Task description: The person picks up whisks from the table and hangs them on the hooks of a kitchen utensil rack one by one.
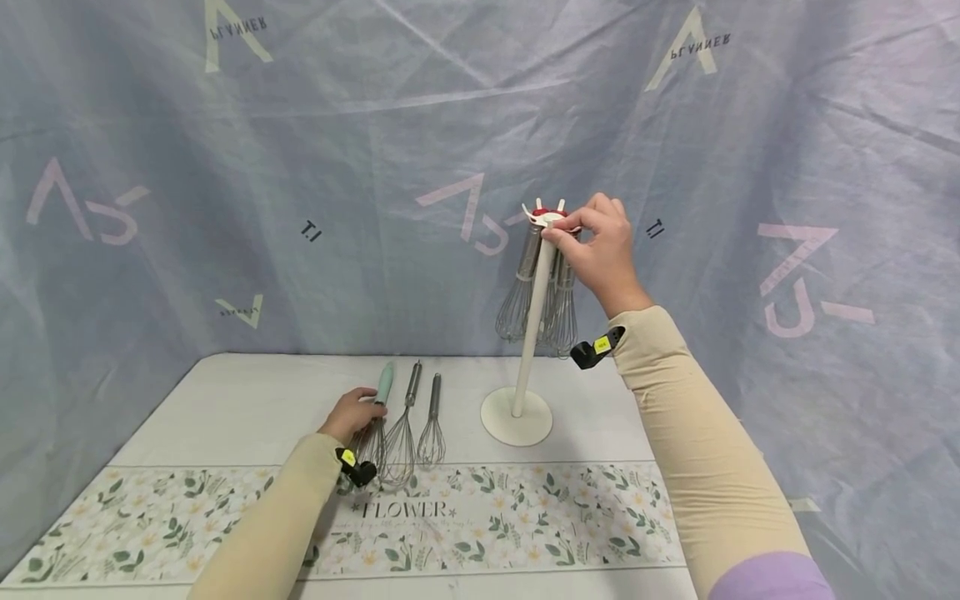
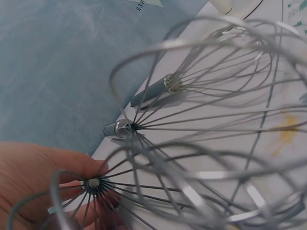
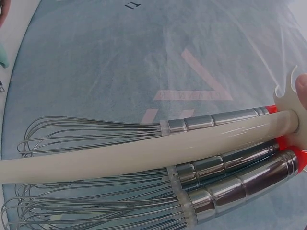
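Observation:
My left hand [image 1: 354,414] grips a mint-handled whisk [image 1: 385,383] low on its handle, beside the wires. In the left wrist view its wire loops [image 2: 192,175] fan out past the thumb and fingers. Right of it on the table lie a steel-handled whisk [image 1: 411,387] and a smaller grey-handled whisk [image 1: 434,398]. My right hand [image 1: 602,250] pinches the edge of the hook top of a white stand [image 1: 529,333]. Three steel whisks [image 3: 235,189] with red hanging loops [image 3: 300,160] hang from it; the pole partly covers them.
The stand's round base [image 1: 498,421] rests on the white table [image 1: 217,400]. A flower-printed runner [image 1: 450,542] crosses the front. A grey-blue printed cloth [image 1: 360,275] hangs behind and at both sides. Each wrist wears a small black camera [image 1: 596,347].

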Demonstrator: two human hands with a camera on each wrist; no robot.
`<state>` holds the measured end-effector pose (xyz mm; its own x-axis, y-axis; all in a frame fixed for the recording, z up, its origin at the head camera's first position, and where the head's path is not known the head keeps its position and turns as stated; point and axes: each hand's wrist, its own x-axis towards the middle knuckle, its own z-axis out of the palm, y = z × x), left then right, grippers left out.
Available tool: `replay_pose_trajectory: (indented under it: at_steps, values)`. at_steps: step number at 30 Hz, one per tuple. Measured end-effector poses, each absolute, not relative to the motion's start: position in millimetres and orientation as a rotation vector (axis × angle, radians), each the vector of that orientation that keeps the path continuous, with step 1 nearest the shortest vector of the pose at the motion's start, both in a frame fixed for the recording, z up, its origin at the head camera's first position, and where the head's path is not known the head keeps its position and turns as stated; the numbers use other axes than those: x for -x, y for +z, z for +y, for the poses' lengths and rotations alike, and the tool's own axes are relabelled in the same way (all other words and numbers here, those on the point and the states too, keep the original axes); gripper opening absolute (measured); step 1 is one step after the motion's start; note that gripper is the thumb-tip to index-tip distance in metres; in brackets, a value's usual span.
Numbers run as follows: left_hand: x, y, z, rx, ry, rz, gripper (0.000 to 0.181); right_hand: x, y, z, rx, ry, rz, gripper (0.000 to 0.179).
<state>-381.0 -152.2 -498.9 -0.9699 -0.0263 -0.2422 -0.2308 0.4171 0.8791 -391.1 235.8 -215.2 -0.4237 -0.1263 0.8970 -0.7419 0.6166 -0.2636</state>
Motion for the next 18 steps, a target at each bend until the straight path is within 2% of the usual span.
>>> replay_pose_trajectory:
  at_steps: [18]
  values:
    - [382.4,-503.2,-151.1,0.272,1.639,2.498,0.051,388.4,-214.1,236.3,-0.672,0.817,-1.939,0.018]
